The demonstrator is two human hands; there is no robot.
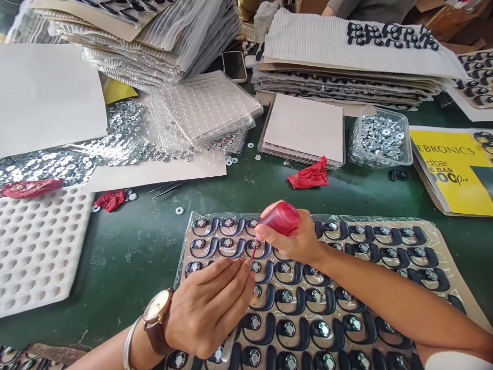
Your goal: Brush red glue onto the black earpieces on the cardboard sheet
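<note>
My right hand [296, 234] is wrapped round a squeeze bottle of red liquid [280, 218]. The bottle is tilted, its thin red nozzle [253, 251] pointing down to the fingertips of my left hand [213, 303]. Those fingertips are pressed together near the nozzle tip; what they hold, if anything, is hidden. A pale, narrow stick-like end [228, 348] shows under the left palm. Below both hands lies a clear-covered sheet [449, 257] with rows of black hook-shaped parts [290, 329], each bearing a round silvery disc.
Behind are a clear tub of metal washers [379, 136], a white card stack [304, 126], a red crumpled scrap [309, 173] and tweezers [169, 190]. A dimpled white tray [38, 252] lies left. Tall layered stacks [358, 77] and a phone [234, 67] stand farther back. Another person [370, 9] is beyond.
</note>
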